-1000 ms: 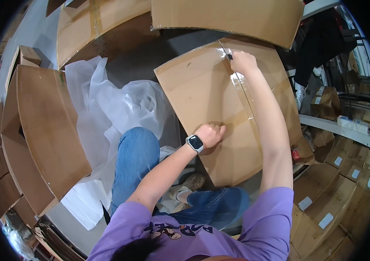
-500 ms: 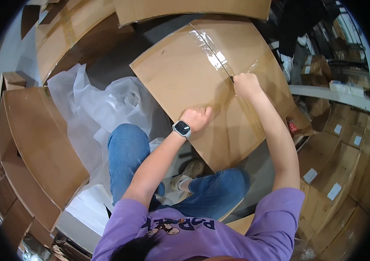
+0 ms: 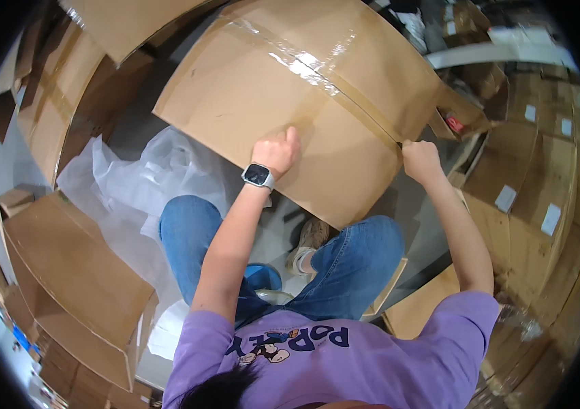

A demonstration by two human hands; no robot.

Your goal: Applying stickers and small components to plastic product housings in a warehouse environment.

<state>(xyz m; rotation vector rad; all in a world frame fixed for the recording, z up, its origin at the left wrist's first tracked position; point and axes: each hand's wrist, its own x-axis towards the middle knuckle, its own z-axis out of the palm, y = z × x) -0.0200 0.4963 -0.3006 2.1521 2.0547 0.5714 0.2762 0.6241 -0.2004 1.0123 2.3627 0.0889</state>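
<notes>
Head view. A large flat carton (image 3: 283,95) fills the frame from 11 to 2 o'clock, tilted toward the person, with a strip of clear tape (image 3: 317,65) running along its seam from the top centre down to the near right edge.

Left hand (image 3: 276,151), just above centre: fingers curled under into a loose fist, knuckles pressed flat on the carton face. It grips nothing; it braces the panel. A watch (image 3: 258,175) sits on that wrist.

Right hand (image 3: 420,161), at 3 o'clock of centre: closed at the carton's near right edge, where the tape ends. What the fingers pinch is hidden; I cannot tell whether it is tape, a tool or the card edge itself.

Surroundings: white plastic sheeting (image 3: 147,184) lies on the floor at 9 o'clock, beside the person's knee; another carton (image 3: 79,273) stands at 8 o'clock; stacked cartons (image 3: 542,204) line the 3 o'clock side.

Risk, as judged: the carton is steadied by one fist only. A hard pull at the right edge could swing it off the knees, or tear the tape short. The sheeting underfoot is a slip hazard.
</notes>
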